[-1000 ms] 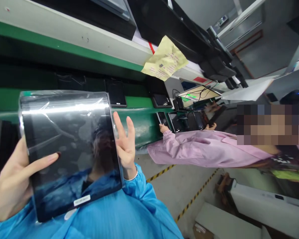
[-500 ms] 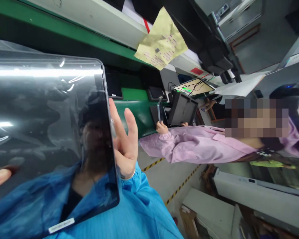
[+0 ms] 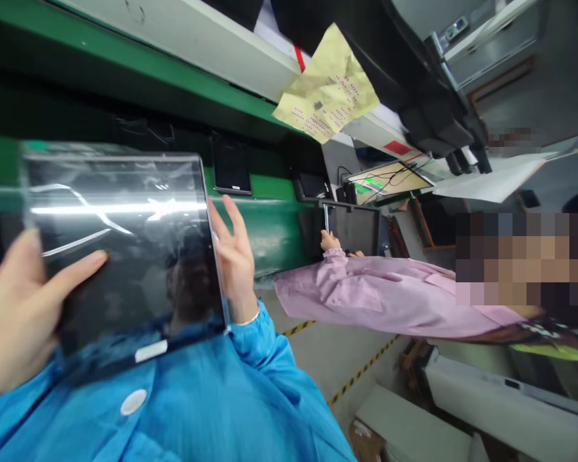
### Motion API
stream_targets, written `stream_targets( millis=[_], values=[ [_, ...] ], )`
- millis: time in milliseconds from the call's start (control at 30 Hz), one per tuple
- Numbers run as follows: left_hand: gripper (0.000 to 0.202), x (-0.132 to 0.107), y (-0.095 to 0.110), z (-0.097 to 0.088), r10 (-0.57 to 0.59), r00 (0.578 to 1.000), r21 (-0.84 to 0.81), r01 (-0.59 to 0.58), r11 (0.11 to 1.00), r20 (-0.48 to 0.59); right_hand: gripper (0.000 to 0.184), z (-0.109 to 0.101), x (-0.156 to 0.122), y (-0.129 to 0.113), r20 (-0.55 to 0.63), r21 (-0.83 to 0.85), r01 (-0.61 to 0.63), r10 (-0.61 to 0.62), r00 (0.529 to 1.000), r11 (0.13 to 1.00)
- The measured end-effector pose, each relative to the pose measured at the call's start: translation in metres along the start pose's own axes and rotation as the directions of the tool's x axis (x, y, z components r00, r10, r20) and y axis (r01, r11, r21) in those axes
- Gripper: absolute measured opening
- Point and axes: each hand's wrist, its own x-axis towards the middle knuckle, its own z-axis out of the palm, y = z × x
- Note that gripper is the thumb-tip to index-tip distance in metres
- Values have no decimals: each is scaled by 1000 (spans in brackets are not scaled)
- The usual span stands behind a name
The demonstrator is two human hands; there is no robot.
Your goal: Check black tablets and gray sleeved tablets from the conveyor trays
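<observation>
I hold a dark tablet (image 3: 125, 250) wrapped in clear plastic film up in front of me, with a white label near its lower edge. My left hand (image 3: 19, 308) grips its left side, thumb lying across the glossy screen. My right hand (image 3: 234, 256) rests against the tablet's right edge, fingers stretched out and spread. Both my sleeves are blue (image 3: 250, 385). The screen reflects a strip light and my blue coat.
A green-fronted bench (image 3: 270, 224) carries several dark tablets (image 3: 231, 170). A co-worker in a pink coat (image 3: 390, 295) handles a dark panel (image 3: 354, 228) near a lit monitor (image 3: 385, 179). A yellow paper (image 3: 327, 96) hangs from the shelf. Yellow-black tape (image 3: 361, 369) marks the floor beside white boxes (image 3: 414, 417).
The tablet came close to the camera half a second ago and is now farther off again, with my left thumb back on its screen. The co-worker's panel has shifted.
</observation>
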Motion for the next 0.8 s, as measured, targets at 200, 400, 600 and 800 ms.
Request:
stream_targets(
  millis=[200,400,600,800],
  values=[
    [51,43,-102,50,-29,996,140,40,989,-78,79,-22,65,140,-275,-178,-228,174,946,957],
    [71,57,-161,61,-11,998,131,2,991,64,60,-47,52,164,-236,-405,-109,11,972,908],
    [92,51,-163,80,29,996,63,-34,997,85,100,-70,49,165,-223,-479,-140,34,974,866],
    [99,37,-126,100,26,989,32,-31,999,144,99,-86,44,148,-188,-402,-149,78,979,903]
  ],
)
